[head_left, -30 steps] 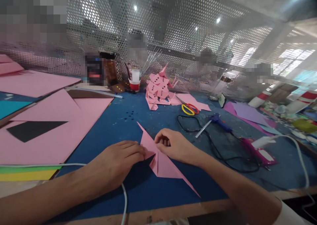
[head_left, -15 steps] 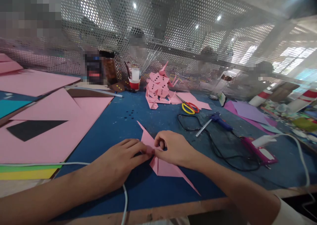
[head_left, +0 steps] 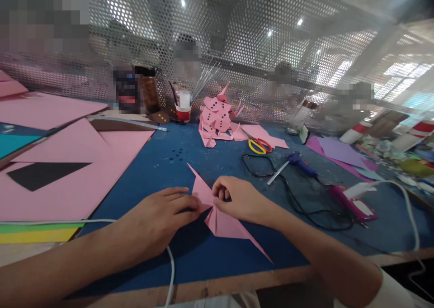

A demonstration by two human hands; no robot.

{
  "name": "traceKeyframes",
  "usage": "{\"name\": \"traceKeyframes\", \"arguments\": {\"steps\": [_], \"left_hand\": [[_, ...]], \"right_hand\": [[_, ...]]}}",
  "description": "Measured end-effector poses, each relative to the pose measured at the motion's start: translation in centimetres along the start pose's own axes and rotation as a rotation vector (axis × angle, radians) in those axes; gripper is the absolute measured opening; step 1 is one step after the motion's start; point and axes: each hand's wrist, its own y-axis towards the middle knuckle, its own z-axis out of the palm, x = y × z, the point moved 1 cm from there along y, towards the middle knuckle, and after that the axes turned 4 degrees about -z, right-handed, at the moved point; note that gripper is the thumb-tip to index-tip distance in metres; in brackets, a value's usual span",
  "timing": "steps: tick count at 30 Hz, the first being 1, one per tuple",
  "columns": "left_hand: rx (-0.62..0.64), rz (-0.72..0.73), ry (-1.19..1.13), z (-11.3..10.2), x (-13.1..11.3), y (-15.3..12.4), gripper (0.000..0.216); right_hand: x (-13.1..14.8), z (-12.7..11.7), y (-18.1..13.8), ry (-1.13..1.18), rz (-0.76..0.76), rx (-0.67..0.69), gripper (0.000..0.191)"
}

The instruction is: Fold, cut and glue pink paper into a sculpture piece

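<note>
A folded piece of pink paper (head_left: 230,226), with long pointed ends and a pinched middle, lies on the blue table mat in front of me. My left hand (head_left: 169,213) grips its left edge between thumb and fingers. At the paper's middle, my right hand (head_left: 237,199) has curled fingers and its thumb pressed against the fold. Part of the paper is hidden under the right hand. Farther back stands a pink folded-paper figure (head_left: 217,118) with black dots. Several small black dots (head_left: 176,154) lie loose on the mat.
Scissors (head_left: 259,145) rest beside pink scraps. A blue glue gun (head_left: 301,163) with a black cord and a magenta power strip (head_left: 352,204) lie on the right. Pink sheets (head_left: 68,190) cover the left. A white cable (head_left: 171,267) runs under my left arm. Perforated metal (head_left: 237,41) stands behind.
My left fingertips have drawn slightly left, away from the right thumb, so more of the paper's middle shows. The paper has kept nearly the same place.
</note>
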Motion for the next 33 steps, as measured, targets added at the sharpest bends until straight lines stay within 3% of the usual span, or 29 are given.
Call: {"name": "traceKeyframes", "arguments": {"steps": [5, 8, 19, 24, 33], "left_hand": [[0.02, -0.013, 0.011, -0.1, -0.1, -0.3, 0.05], [0.005, -0.016, 0.011, -0.1, -0.1, -0.3, 0.049], [-0.12, -0.099, -0.029, -0.4, 0.1, 0.3, 0.042], [-0.19, -0.133, -0.02, -0.7, 0.2, 0.8, 0.035], [-0.077, -0.183, 0.037, 0.8, 0.9, 1.8, 0.039]], "right_hand": [[-0.3, -0.9, -0.6, -0.014, 0.004, 0.033, 0.004], [-0.3, -1.2, -0.8, -0.067, -0.007, 0.044, 0.009], [0.0, -1.0, -0.8, -0.048, 0.039, 0.061, 0.001], [0.4, -1.5, -1.1, -0.154, 0.007, 0.039, 0.007], [0.9, -1.9, -0.9, -0.233, -0.006, 0.055, 0.004]]}}
